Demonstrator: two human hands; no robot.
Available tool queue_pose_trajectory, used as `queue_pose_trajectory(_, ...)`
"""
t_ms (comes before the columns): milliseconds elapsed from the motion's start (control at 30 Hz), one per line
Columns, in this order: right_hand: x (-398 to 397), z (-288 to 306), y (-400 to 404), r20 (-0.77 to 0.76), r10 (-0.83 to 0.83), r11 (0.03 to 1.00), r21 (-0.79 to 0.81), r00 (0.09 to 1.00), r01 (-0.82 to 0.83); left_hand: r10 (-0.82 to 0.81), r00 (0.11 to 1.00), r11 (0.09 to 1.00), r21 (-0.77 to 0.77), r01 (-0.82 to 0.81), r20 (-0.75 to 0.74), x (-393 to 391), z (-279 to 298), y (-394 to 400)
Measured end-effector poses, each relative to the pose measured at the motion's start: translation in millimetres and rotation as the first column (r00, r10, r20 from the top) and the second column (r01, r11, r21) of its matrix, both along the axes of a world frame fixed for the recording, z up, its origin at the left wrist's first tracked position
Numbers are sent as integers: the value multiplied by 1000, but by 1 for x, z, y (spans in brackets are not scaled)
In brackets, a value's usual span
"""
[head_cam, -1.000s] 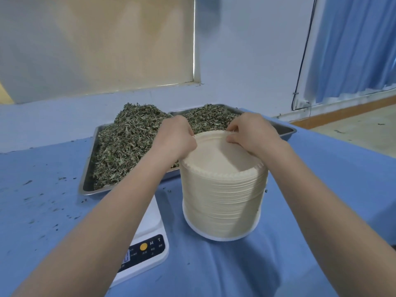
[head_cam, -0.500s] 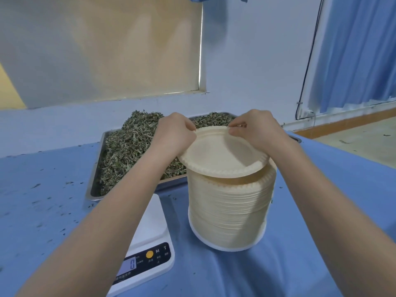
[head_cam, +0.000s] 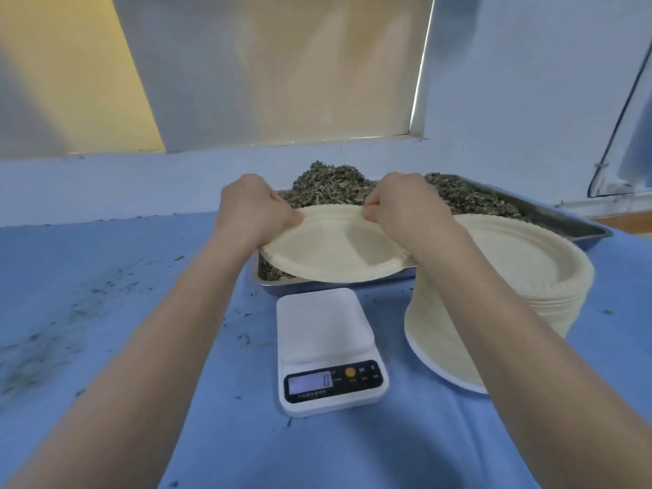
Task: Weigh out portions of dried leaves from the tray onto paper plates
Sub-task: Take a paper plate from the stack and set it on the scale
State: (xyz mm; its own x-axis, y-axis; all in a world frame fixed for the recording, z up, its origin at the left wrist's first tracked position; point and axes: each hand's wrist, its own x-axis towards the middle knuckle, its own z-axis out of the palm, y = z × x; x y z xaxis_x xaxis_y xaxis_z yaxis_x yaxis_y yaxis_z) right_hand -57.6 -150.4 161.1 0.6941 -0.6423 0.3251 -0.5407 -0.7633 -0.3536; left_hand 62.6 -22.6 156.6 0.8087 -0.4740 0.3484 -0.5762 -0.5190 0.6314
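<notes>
- Both hands are closed in a pinch on the far rim of a single round, cream-coloured paper plate: the left hand has the rim's left part, the right hand the right part, fingers curled over the edge.
- The plate hangs in the air, tilted toward the person, over the near edge of the shallow steel tray and just beyond the small white digital kitchen scale, whose display seems to read zero.
- Held only along one side, the thin plate could sag or fold; to my eye it looks flimsy, and a bent plate may sit crooked on the scale's platform.
- The plate is wider than the platform. Set off-centre, it might rest partly on the tray's rim or on the blue tablecloth, and the weight would read false.
- The heaped grey-green dried leaves sit right behind the hands; a knuckle brushing the pile could spill more bits onto the cloth, already speckled with crumbs.
- The tall stack of matching paper plates stands close beside the right forearm. A sideways sweep of that arm could knock it over.
- I cannot tell whether a second plate clings beneath the one held; if so, the tare would be off.
</notes>
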Motion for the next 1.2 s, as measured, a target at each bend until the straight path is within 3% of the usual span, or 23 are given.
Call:
queue_pose_trajectory(167,33,-53,19,-139,30,998,59,990,-22,73,996,994,84,-69,-54,22,-49,18)
queue_pose_trajectory(367,44,-98,12,-188,13,994,110,982,8,64,980,998,12,-63,-186,32,-107,10)
queue_pose_trajectory(633,52,-118,1,-235,-18,1000,11,972,21,103,982,995,1,-104,-157,38,-129,4)
queue_pose_trajectory(900,50,-119,3,-25,20,1000,13,1000,-19,107,988,990,-82,-116,-108,35,-128,1)
queue_pose_trajectory(1200,54,-108,11,13,79,995,55,997,-80,-63,996,993,-102,57,-59,24,-109,-8)
